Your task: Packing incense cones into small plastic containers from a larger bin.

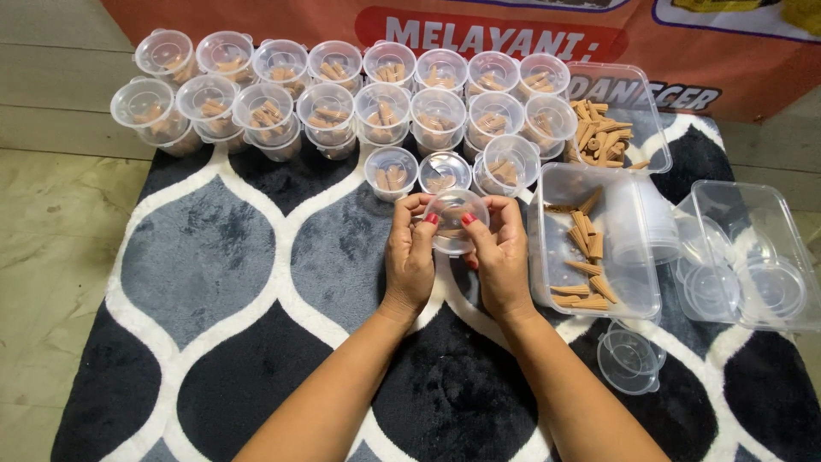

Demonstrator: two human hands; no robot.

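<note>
Head view, steeply downward, seemingly close.

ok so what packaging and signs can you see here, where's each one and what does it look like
Banner: along the top edge, orange-red with white lettering.
Filled cups: rows at the top, small round clear plastic, brown rolled snacks inside.
Cup: centre, clear, held by left hand and right hand.
Rectangular tubs: right, clear, holding snacks.
Lid tub: far right, clear.

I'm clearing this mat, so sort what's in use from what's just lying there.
In use:
- small clear cup, held by left hand and right hand
- tray of brown rolls
- filled cups

Lying about:
- empty cup
- box of lids
- orange banner
</note>
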